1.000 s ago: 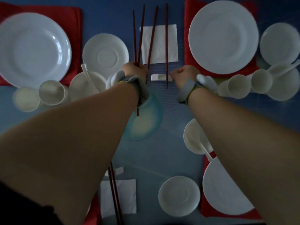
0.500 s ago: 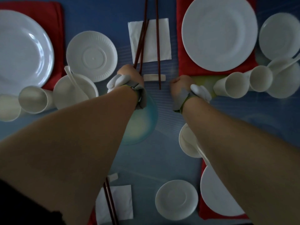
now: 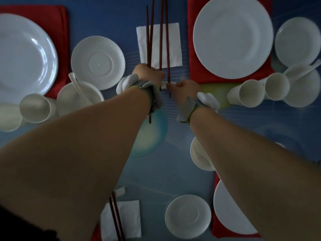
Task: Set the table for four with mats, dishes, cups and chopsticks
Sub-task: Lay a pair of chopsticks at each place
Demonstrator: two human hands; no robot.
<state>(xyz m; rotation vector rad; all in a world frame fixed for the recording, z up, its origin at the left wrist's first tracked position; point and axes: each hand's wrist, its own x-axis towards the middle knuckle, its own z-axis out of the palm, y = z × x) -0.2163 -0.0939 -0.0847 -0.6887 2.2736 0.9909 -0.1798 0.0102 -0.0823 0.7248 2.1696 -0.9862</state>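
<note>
Between the two hands, head view: a small white chopstick rest (image 3: 165,83) is pinched at its end by the right hand (image 3: 185,89), likely to steady it. Chopsticks (image 3: 149,39) are gripped in the curled left hand (image 3: 147,73); their tips run ahead over a white napkin (image 3: 173,44), the butt ends pass back under the wrist. One chopstick (image 3: 168,54) is laid across the rest, apparently so its tip stays off the blue surface (image 3: 107,16). Right of the right hand a plate (image 3: 232,37) is set on a red mat (image 3: 195,70); paper cups (image 3: 250,93) lie tipped beside it, so cups are judged not yet set.
</note>
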